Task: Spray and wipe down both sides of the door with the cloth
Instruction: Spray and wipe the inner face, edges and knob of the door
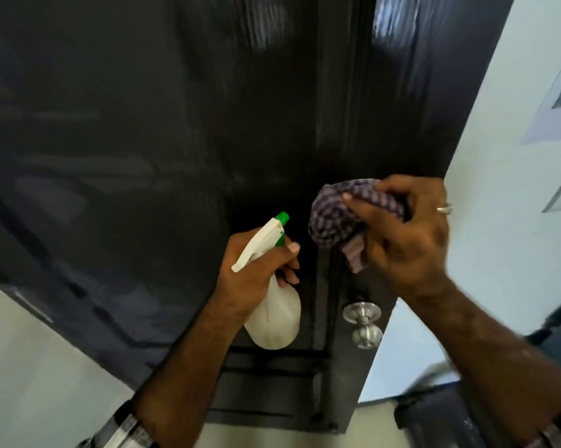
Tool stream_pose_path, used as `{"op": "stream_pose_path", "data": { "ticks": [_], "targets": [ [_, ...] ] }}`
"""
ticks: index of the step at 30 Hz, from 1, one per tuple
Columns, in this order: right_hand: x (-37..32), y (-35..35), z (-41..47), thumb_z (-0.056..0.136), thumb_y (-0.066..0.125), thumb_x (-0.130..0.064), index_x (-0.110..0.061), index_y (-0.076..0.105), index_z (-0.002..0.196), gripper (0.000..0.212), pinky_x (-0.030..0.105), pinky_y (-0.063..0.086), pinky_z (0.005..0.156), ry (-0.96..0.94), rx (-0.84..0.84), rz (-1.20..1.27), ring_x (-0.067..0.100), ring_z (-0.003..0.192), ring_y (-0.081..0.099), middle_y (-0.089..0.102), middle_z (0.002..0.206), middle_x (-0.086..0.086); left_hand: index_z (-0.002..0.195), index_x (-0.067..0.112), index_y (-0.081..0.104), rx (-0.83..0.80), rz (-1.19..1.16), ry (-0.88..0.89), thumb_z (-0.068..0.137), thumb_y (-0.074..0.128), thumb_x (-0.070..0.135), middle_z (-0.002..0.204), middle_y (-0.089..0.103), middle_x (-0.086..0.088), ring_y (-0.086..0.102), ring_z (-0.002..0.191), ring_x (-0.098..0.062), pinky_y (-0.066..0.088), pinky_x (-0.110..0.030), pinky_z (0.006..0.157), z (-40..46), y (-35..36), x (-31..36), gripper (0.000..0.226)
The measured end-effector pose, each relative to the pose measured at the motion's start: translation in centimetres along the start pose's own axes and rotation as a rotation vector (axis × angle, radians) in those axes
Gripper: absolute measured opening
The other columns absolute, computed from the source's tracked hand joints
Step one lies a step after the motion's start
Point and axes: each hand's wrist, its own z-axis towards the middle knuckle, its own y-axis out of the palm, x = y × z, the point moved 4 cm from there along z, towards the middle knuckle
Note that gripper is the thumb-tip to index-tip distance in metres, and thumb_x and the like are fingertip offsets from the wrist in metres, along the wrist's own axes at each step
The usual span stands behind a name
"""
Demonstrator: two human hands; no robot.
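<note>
- The dark door (182,130) fills most of the view, its panelled face towards the person and its free edge on the right, next to a pale wall (505,176).
- The left hand (256,279) has its fingers wrapped round the neck of a white spray bottle (274,321). One finger lies by the trigger and the green nozzle (282,218) points up and away at the door, so the bottle looks ready for a squirt rather than simply being carried.
- The right hand (408,234), a ring (444,209) on one finger, pinches a bunched purple checked cloth (340,218) between thumb and fingers. The cloth sits just right of the nozzle and in front of the door near its edge; whether it touches the surface I cannot tell.
- Bunching the cloth into a pad gives a firm wiping face and keeps loose ends from dragging.
- A metal door knob (364,324) sits below the right hand, near the door's edge, apart from both hands.
- Streaky sheen shows on the upper door, which may be wet spray or only reflection.
- I judge this side is under way; the other side cannot be seen.
</note>
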Motion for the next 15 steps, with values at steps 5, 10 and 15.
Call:
{"op": "stream_pose_path", "data": {
  "ticks": [5,10,15],
  "targets": [
    [1.8,3.4,-11.7,0.108,0.056,-0.036,-0.017,0.081,0.123,0.035,0.050,0.054,0.092,-0.173,-0.461,-0.022,0.043,0.114,0.058,0.067,0.129,0.021,0.085,-0.008,0.068,-0.010,0.004,-0.118,0.092,0.073,0.009,0.073,0.068,-0.022,0.066,0.058,-0.033,0.053,-0.029,0.054,-1.8,1.6,-4.3,0.019],
    [4.7,2.4,-20.7,0.093,0.056,-0.034,-0.021,0.081,0.124,0.042,0.039,0.058,0.088,0.327,-0.646,0.111,0.034,0.109,0.063,0.067,0.127,0.010,0.088,-0.009,0.068,-0.047,0.008,-0.252,0.087,0.073,0.017,0.074,0.069,-0.020,0.066,0.059,-0.032,0.052,-0.028,0.056,-3.9,2.9,-9.1,0.026],
    [7.2,0.8,-27.2,0.100,0.064,-0.005,-0.016,0.080,0.114,0.024,0.018,0.055,0.079,1.063,-0.666,0.273,0.026,0.098,0.075,0.076,0.105,-0.002,0.104,-0.010,0.065,-0.066,0.069,-0.422,0.080,0.080,0.031,0.081,0.072,-0.023,0.069,0.067,-0.037,0.054,-0.030,0.061,-6.5,3.8,-14.4,0.049]
  ]
}}
